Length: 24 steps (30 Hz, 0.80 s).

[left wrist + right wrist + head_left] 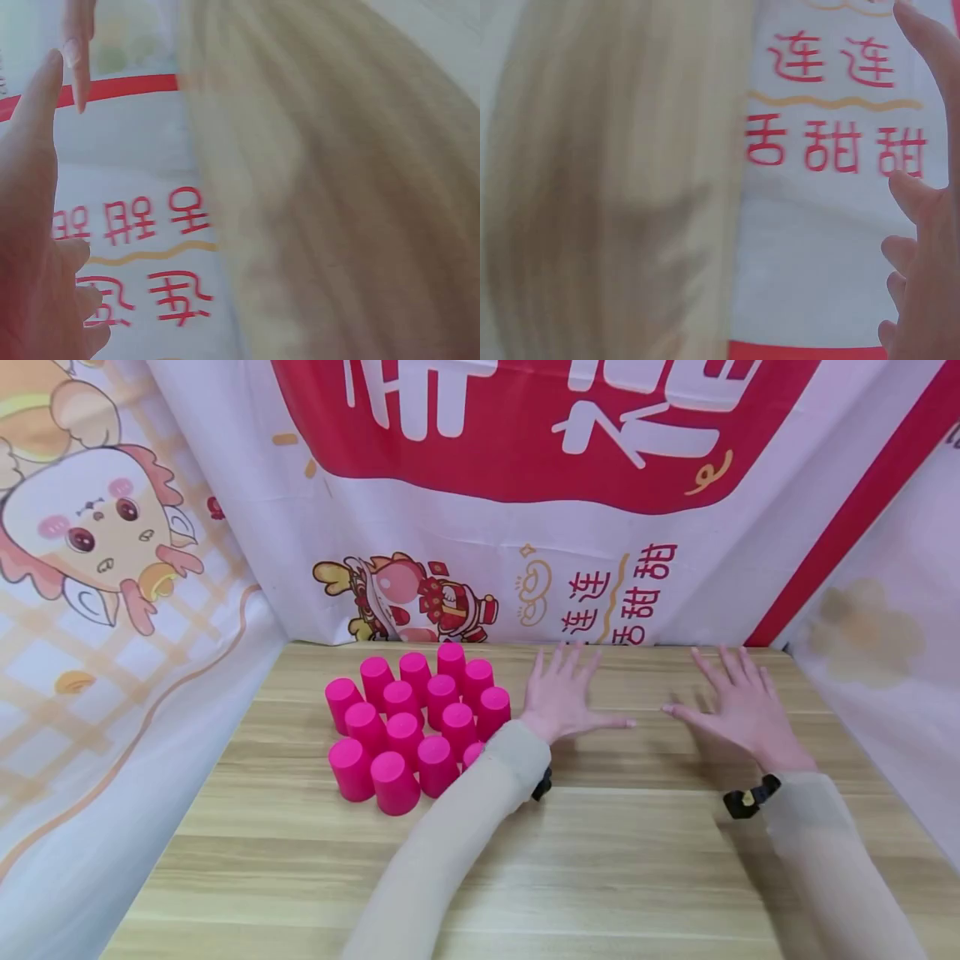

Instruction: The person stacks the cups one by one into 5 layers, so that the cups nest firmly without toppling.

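In the head view the left hand (pixel 562 697) is spread with straight fingers, palm down, just right of a cluster of upside-down pink cups (pixel 403 735); it holds nothing. The right hand (pixel 738 706), also spread and holding nothing, is farther right, its thumb pointing toward the left thumb. The left sleeve covers part of the cup group's near right side. In the left wrist view, the left hand (pixel 34 225) shows along the left edge, with fingertips of the other hand above it. The right wrist view shows the right hand (pixel 930 225) at the right edge, fingers apart.
A wood-grain table (pixel 600 877) lies under the cups and hands. Behind it hangs a white cloth (pixel 442 527) with red printing and cartoon figures. Patterned cloth (pixel 187 693) also hangs on the left, and more cloth (pixel 900 693) on the right. Each wrist wears a black device.
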Tool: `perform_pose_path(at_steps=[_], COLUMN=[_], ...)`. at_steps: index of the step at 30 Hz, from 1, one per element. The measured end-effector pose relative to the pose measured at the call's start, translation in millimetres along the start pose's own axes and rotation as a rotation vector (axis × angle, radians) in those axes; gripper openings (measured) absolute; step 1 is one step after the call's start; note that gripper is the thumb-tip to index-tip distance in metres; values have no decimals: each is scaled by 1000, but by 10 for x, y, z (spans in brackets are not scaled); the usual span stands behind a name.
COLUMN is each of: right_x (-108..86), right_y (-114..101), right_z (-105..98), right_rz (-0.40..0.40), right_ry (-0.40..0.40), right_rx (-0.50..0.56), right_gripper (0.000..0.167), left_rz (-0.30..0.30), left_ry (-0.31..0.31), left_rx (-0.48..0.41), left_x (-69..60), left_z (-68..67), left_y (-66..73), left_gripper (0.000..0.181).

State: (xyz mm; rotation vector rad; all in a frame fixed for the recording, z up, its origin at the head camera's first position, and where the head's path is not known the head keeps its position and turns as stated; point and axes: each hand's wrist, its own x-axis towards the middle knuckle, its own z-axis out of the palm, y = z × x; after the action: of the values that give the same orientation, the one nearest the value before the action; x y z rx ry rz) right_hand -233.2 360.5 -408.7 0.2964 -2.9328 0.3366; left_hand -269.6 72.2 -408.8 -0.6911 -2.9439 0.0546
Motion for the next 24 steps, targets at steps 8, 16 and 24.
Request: perform_pose_path(at_steps=[8, 16, 24], right_x=[71, 84, 68], right_y=[-221, -571, -935], right_z=[-237, -430, -489], right_rz=[1, 0, -67], right_ry=[83, 103, 148], right_rx=[115, 302, 390], right_gripper=[101, 96, 102], left_rz=[20, 46, 32], left_ry=[111, 196, 356], left_rx=[-137, -476, -693], left_x=[-49, -260, -670], left_z=[-389, -819, -967], left_y=[-114, -366, -751], left_gripper=[125, 118, 112])
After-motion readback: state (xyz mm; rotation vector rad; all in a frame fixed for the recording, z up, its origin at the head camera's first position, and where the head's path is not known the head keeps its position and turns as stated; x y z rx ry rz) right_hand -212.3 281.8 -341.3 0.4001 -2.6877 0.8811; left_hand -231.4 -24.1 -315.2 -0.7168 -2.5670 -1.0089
